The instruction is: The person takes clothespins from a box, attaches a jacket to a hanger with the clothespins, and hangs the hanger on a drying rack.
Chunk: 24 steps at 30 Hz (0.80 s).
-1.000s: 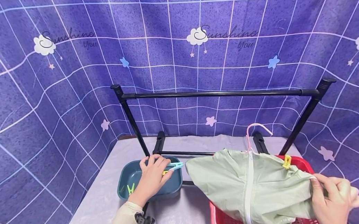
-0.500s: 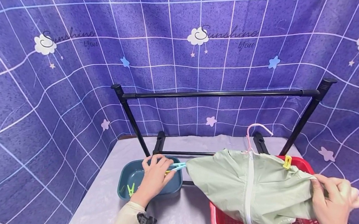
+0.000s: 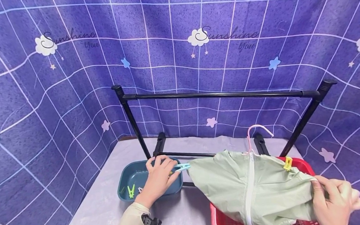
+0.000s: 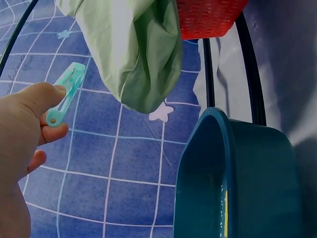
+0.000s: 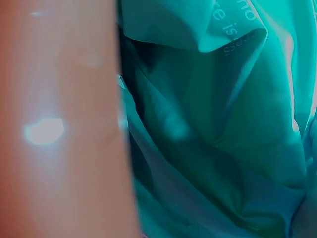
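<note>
Backdrop (image 3: 170,69): purple-blue cloth, pale grid, clouds, stars.
Garment (image 3: 223,181): pale green, softly creased, white zip down its front; lower right of the head view, over a red basket (image 3: 214,218).
Hanger (image 3: 249,139): pink hook above the neckline.
Clothespin (image 4: 73,91): light blue, slim; lower centre, just beside the garment's left tip.
Left hand (image 3: 158,176): thumb and fingers pinching the clothespin.
Right hand (image 3: 334,197): gripping the garment's edge.

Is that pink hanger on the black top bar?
Off: the pink hanger is apart from the black top bar, with gridded curtain showing between them.
</note>
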Available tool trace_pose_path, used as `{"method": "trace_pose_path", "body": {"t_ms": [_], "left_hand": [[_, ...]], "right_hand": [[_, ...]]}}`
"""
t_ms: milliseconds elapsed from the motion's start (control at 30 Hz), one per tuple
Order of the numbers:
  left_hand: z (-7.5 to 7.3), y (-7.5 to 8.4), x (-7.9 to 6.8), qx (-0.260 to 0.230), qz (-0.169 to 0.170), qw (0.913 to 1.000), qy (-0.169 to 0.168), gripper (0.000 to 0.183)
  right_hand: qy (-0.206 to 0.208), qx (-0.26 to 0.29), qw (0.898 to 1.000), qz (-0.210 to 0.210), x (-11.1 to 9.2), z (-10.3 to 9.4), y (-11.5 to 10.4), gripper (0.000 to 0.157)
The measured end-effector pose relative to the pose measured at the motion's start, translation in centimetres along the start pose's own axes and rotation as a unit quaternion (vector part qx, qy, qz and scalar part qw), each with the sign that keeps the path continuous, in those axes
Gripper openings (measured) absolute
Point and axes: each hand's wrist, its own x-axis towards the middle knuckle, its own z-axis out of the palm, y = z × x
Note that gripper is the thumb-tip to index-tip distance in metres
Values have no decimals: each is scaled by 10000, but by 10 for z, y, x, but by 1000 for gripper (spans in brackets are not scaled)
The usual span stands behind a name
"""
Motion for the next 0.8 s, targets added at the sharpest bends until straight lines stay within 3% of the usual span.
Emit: {"method": "trace_pose_path", "body": {"t_ms": [800], "left_hand": [[6,1,5,-22,149,9997,198,19]], "right_hand": [[167,9,9999,4,2,2,-5,69]]}}
